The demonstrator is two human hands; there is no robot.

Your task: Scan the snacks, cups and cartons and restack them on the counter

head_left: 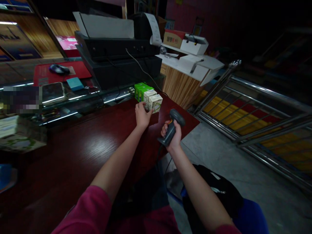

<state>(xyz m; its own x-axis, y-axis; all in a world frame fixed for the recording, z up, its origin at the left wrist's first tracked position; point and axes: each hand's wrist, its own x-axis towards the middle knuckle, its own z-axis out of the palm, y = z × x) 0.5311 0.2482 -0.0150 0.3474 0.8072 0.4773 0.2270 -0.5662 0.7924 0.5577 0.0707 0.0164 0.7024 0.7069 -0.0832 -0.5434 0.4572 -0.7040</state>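
My left hand (142, 115) reaches across the dark red counter (80, 146) and grips the nearest of two small white boxes (155, 103) with thumb and fingers. Behind them stand two green boxes (140, 90) in the same row. My right hand (173, 135) is closed round the handle of a grey barcode scanner (173, 126), held upright just right of the boxes with its head turned toward them. A cable hangs down from the scanner's handle.
A black printer (117, 52) with paper stands behind the boxes. A mouse (58, 68) lies on a red mat at the back left. White and brown cartons (192, 44) sit on a wooden counter. A metal railing (255, 107) runs along the right.
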